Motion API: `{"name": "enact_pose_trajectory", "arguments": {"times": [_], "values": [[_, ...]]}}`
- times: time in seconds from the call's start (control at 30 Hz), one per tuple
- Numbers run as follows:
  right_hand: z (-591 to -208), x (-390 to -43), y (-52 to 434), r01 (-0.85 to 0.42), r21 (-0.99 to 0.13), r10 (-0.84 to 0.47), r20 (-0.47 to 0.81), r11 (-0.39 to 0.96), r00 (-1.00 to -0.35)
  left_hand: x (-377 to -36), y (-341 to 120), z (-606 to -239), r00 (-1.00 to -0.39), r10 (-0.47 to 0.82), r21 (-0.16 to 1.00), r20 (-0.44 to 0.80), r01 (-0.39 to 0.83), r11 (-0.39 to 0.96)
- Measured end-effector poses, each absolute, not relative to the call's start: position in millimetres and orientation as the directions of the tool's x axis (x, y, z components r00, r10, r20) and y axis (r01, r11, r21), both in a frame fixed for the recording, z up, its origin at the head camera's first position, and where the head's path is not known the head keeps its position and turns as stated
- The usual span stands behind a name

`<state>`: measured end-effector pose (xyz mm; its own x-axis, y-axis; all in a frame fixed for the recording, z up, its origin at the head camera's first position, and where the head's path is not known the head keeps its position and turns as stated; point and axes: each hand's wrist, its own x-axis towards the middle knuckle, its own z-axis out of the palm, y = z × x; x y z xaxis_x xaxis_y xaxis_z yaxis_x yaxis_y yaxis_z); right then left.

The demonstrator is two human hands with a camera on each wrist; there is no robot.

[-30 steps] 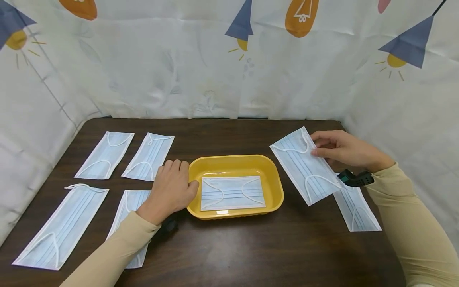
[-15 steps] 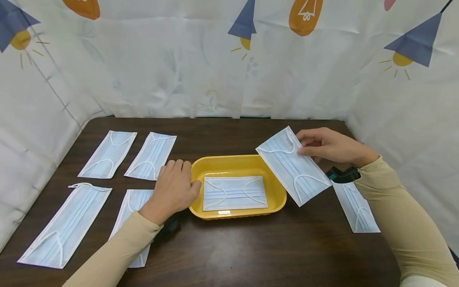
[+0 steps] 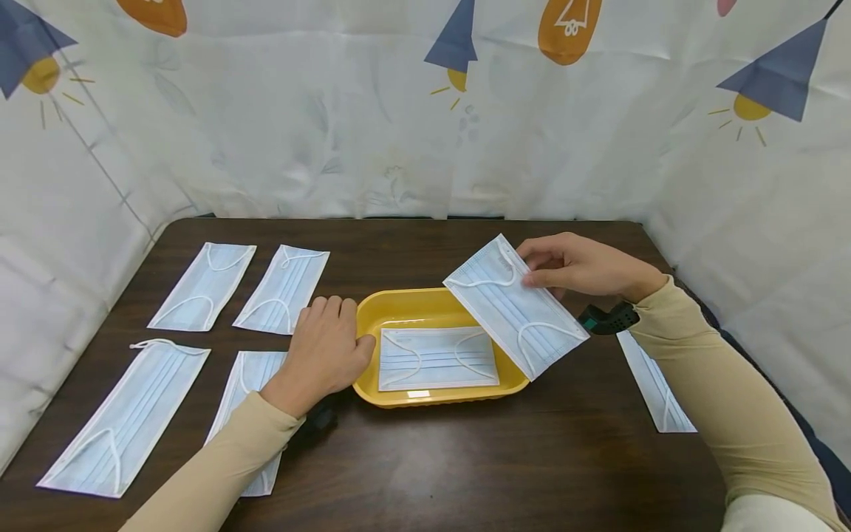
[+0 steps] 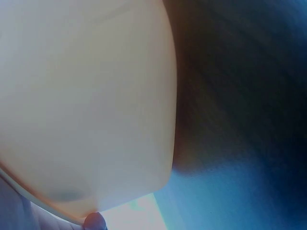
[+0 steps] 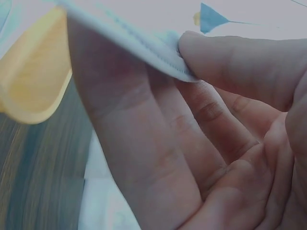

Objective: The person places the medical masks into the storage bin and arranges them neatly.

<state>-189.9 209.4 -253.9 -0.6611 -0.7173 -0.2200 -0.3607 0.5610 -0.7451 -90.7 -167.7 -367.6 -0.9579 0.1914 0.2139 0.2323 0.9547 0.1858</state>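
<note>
Dark wood table (image 3: 425,458): our left hand (image 3: 326,353) lies flat against the tray (image 3: 372,314) rim, steadying it. Our right hand (image 3: 578,266) pinches a mask (image 3: 515,316) tilted over the tray's right end; we should level it above the mask inside (image 3: 435,358) before letting go.

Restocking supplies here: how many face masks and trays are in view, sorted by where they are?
Masks on table: 5
Mask in yellow tray: 1
Mask held in right hand: 1
Yellow tray: 1
Total: 8 things, 7 of them masks
</note>
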Motion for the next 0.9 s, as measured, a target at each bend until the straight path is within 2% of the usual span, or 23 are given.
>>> {"name": "enact_pose_trajectory", "arguments": {"times": [0.37,0.9], "values": [[-259.4,-200.1,181.4,-0.406,-0.744,-0.755,-0.199,0.531,-0.625,-90.9,-167.1,-368.5,-0.955,0.196,0.177,0.222,0.237,0.955],[-267.6,-206.6,141.2,-0.429,-0.771,-0.824,-0.209,0.47,-0.526,-91.3,-168.0,-368.8,-0.958,0.19,0.183,0.213,0.231,0.956]]}}
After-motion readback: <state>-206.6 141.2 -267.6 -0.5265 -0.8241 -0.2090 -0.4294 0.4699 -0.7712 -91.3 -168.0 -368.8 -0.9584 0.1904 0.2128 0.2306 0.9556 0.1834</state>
